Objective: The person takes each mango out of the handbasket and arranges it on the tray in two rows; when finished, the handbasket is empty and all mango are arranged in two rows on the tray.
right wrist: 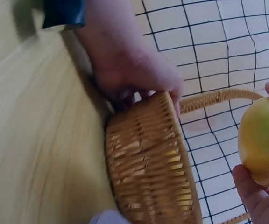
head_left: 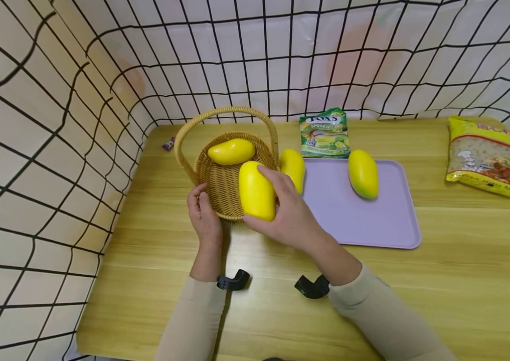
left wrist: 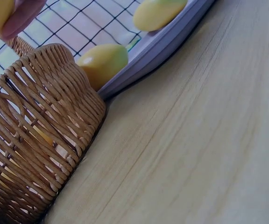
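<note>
My right hand [head_left: 292, 213] holds a yellow mango [head_left: 257, 191] over the right side of a wicker basket [head_left: 224, 193], thumb and fingers at its two ends. In the right wrist view, this mango [right wrist: 264, 140] shows a greenish patch and is raised above the basket rim. My left hand [head_left: 205, 215] grips the basket's near left rim; in the right wrist view, the left hand [right wrist: 134, 70] has its fingers bent over that rim. Another mango [head_left: 232, 151] lies inside the basket at the back. The basket's arched handle [head_left: 226, 110] stands upright.
Right of the basket, one mango [head_left: 294, 168] rests at the left edge of a lilac tray [head_left: 349, 225]; another mango [head_left: 363, 174] lies on the tray. Behind stands a green candy bag [head_left: 324, 134]. A yellow food bag [head_left: 486, 159] lies far right, a small purple wrapper [head_left: 169, 144] back left.
</note>
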Demonstrator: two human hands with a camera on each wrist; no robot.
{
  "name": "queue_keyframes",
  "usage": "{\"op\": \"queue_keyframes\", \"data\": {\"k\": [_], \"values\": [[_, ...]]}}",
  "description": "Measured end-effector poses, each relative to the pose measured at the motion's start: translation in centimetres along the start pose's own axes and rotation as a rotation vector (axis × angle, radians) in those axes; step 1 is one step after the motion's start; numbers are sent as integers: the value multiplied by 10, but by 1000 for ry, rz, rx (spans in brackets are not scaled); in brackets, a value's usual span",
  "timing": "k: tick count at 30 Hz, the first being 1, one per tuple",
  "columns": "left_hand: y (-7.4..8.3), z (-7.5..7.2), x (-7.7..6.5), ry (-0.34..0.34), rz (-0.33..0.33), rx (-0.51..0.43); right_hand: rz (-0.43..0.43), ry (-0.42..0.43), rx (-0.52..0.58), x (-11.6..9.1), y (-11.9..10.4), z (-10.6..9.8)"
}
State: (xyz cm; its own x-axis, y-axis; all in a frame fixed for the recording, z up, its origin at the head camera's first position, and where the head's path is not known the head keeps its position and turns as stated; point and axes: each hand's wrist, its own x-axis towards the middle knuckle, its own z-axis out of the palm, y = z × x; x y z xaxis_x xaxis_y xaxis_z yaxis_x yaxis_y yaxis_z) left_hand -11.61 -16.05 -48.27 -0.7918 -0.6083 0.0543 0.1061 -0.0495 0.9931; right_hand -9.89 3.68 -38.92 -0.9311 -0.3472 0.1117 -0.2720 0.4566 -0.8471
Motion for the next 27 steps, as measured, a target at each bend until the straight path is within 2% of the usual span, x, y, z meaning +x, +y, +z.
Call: {"op": "queue_keyframes", "data": {"k": [8,13,20,27], "values": [[0,0,0,5,9,12,27,-3,11,-15,14,-14],[0,1,0,3,12,-1,42,-35,40,-23,26,-22],[-2,0,1,5,22,21,6,-24,86,-35,43,-30],[0,0,0,6,37,47,76,-34,92,-40,53,-33]]}}
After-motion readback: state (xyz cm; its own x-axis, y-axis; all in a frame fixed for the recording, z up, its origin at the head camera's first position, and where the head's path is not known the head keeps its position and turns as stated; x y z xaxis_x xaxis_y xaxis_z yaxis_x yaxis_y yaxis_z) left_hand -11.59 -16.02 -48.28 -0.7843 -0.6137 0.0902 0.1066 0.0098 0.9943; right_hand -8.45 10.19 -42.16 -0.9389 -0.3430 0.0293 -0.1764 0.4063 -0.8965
